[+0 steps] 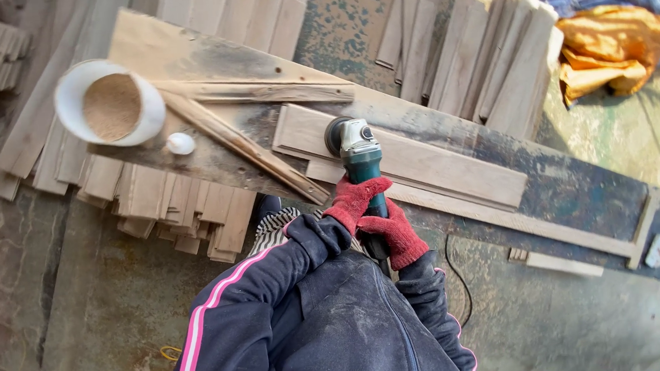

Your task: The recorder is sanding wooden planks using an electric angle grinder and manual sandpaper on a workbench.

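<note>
Head view, looking straight down. At centre frame you hold a green-bodied angle grinder (359,157), its disc end pressed flat on a pale wooden board (420,161) that lies on a long, worn workbench plank (574,186) running from upper left to lower right. Your left hand (352,201), in a red knit glove, wraps the body just behind the head, fingers curled together and clamped on the housing; this forward grip puts weight over the disc. Your right hand (394,235), also red-gloved, closes around the rear handle lower in the frame, fingers clamped tight, so the tool is steered from behind. The black power cable (458,277) hangs below the bench edge, away from the disc.

The board rests against a thin wooden batten (500,217) along the near edge, which appears to act as a stop. At upper left of the frame a white bucket of sawdust (111,106) stands on the bench, with a small white round object (181,143) just beside it, both well apart from the grinder. Stacks of wooden slats (482,58) lie at upper right, and more slats (171,207) lie under the bench at left. An orange cloth (612,50) is bundled at far upper right.
</note>
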